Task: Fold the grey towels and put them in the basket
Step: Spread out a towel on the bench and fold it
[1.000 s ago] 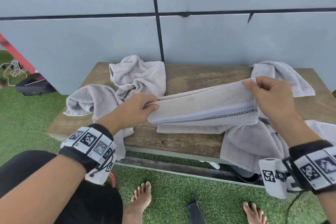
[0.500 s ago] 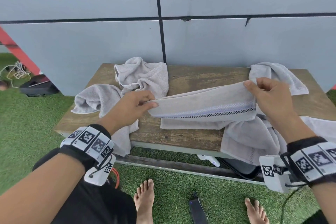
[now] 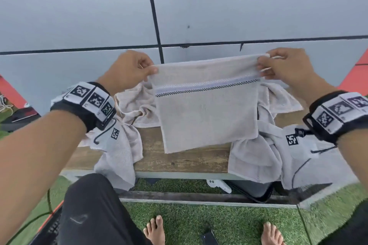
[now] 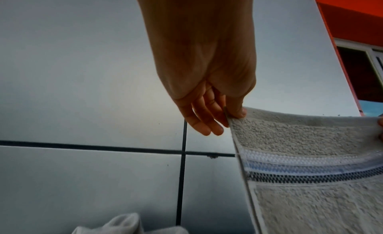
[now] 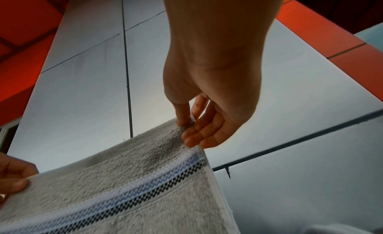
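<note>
A grey towel (image 3: 207,113) with a blue and black checked stripe hangs flat in the air above the wooden bench (image 3: 179,157). My left hand (image 3: 129,69) pinches its top left corner between thumb and fingers, as the left wrist view shows on the towel (image 4: 306,155) under my left hand (image 4: 234,113). My right hand (image 3: 282,67) pinches the top right corner, also seen in the right wrist view with the towel (image 5: 124,180) below my right hand (image 5: 186,124). The basket is not in view.
Crumpled grey towels lie on the bench at the left (image 3: 127,131) and right (image 3: 262,141), hanging over its front edge. A grey panel wall (image 3: 219,6) stands close behind. Green turf (image 3: 189,221), my bare feet and a dark phone (image 3: 209,237) are below.
Both hands have risen from bench level with the towel, which now hangs full length from its top edge instead of being stretched low and slanted over the bench.
</note>
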Tool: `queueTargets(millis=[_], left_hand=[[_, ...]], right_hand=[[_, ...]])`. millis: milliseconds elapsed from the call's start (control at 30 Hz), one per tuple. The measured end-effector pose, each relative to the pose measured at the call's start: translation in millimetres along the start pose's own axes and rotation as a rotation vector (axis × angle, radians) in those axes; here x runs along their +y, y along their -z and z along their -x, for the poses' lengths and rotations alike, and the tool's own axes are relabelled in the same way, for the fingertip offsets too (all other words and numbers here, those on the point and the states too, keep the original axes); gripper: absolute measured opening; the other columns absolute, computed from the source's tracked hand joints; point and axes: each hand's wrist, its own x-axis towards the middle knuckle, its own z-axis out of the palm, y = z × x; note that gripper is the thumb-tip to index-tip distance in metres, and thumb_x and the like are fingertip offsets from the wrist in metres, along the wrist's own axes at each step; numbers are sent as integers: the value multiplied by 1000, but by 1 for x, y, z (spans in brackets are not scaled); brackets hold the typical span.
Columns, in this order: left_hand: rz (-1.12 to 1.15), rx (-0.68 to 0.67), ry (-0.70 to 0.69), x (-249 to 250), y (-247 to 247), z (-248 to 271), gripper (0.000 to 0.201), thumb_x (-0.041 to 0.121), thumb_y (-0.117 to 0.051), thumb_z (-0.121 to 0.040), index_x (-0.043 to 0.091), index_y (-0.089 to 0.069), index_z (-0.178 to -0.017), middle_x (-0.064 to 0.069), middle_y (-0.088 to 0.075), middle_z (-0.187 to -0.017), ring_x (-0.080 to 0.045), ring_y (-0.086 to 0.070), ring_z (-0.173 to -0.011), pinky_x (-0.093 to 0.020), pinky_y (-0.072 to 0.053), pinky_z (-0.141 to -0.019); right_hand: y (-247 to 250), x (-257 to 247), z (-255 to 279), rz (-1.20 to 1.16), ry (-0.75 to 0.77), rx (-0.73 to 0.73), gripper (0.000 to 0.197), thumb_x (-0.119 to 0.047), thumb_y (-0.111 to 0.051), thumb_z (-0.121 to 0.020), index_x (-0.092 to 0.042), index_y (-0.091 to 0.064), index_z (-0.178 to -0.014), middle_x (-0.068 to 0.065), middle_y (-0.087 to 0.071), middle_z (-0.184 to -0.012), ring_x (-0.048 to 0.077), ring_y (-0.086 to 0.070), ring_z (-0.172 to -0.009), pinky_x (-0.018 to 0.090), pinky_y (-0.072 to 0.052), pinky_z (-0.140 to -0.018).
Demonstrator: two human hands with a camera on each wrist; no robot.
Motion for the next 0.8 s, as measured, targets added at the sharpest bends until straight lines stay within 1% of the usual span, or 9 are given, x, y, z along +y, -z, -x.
queueTargets(millis=[167,267,333,433,500,533,600,700,800], left_hand=[[84,296,-38,17,21,-5,14,27,-65,-95,14,-63,-92,-2,-65,-81,-17,-62,-66,-33,-57,-67],[163,354,-83,17,28,13,14,36,-61,-94,27,-58,-85,2,-63,-80,-19,-61,-73,-50,-59,-75],[249,331,-99,14,23,33,13,32,-63,-96,26,-58,-85,-2,-63,-83,-18,-58,-75,-44,-58,-75],[238,142,-9,-7,7,68,22,32,-66,-96,11,-64,-91,-11,-67,-85,-16,-60,-74,-31,-51,-70],[173,-61,93,-28,-2,91,42,63,-70,-81,22,-68,-90,3,-72,-80,-12,-64,-73,-32,-50,-75],[177,-168,131,-36,-6,102,51,73,-69,-72,25,-69,-88,10,-70,-77,-9,-63,-72,-31,-50,-76],[218,-382,189,-47,-16,120,48,62,-69,-77,16,-68,-89,9,-64,-74,-7,-60,-75,-29,-49,-75],[155,-614,225,-53,-29,144,21,35,-66,-93,15,-66,-89,12,-65,-73,-7,-65,-77,-32,-56,-77],[132,-681,269,-59,-33,159,18,34,-65,-96,15,-68,-96,13,-72,-75,-5,-70,-77,-32,-60,-82]], right_hand=[[1,-26,-5,-173,150,80,6,-19,-73,-89,-18,-68,-93,-3,-77,-79,17,-76,-79,29,-60,-74],[0,-31,14,-237,238,69,8,-17,-70,-92,-23,-67,-89,-5,-77,-81,18,-76,-89,29,-60,-77],[1,-21,29,-213,209,48,10,-17,-70,-93,-25,-66,-89,-4,-76,-86,19,-75,-89,32,-59,-78],[5,10,55,-29,82,-57,16,-18,-73,-91,-29,-70,-81,-5,-70,-84,16,-67,-82,37,-55,-80],[9,30,78,176,24,-184,8,-24,-76,-89,-24,-73,-81,-3,-71,-83,19,-64,-80,35,-55,-84],[11,37,90,254,0,-258,9,-26,-75,-89,-20,-73,-83,1,-71,-83,21,-64,-80,26,-54,-84],[12,45,111,329,-72,-448,14,-25,-73,-90,-12,-71,-85,5,-68,-79,21,-59,-78,16,-47,-76],[9,53,124,446,-113,-728,20,-23,-71,-92,-6,-67,-84,6,-65,-75,21,-56,-79,35,-44,-82],[4,51,125,542,-156,-839,14,-26,-68,-95,-14,-72,-87,14,-73,-90,31,-65,-88,41,-50,-92]])
